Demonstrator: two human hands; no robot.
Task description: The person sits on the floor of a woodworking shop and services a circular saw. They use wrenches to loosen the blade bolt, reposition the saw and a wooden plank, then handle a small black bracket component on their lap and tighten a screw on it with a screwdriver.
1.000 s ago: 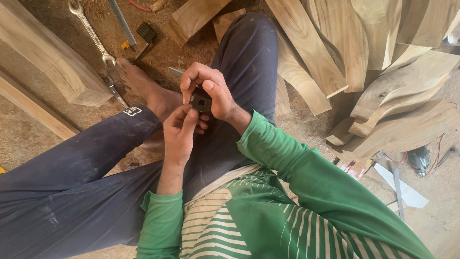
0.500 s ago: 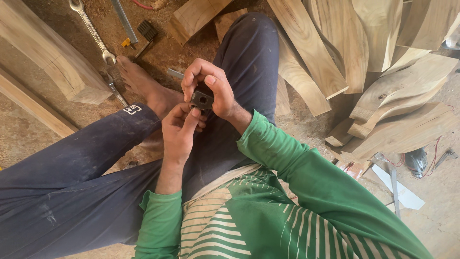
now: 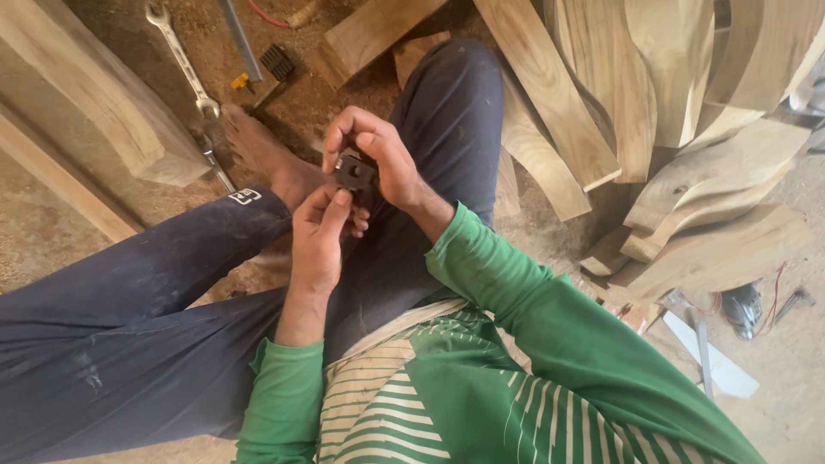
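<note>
I sit on the ground with my legs in dark blue trousers drawn up. Both hands meet over my lap around a small dark block-shaped metal part [image 3: 352, 172]. My right hand [image 3: 378, 155] curls over it from above and holds its far side. My left hand [image 3: 320, 236] comes up from below, its fingertips pressed on the part's near face. My bare foot [image 3: 258, 150] rests on the dirt just left of the hands.
A long silver spanner [image 3: 182, 60] and a small black brush-like tool [image 3: 277, 62] lie on the dusty ground beyond my foot. Thick timber beams [image 3: 94, 112] lie at the left. A heap of curved sawn wood pieces [image 3: 687, 129] fills the right side.
Both hands stay closed on the small dark part. It has turned slightly between the fingers, showing a paler face toward me. The view has shifted a little.
</note>
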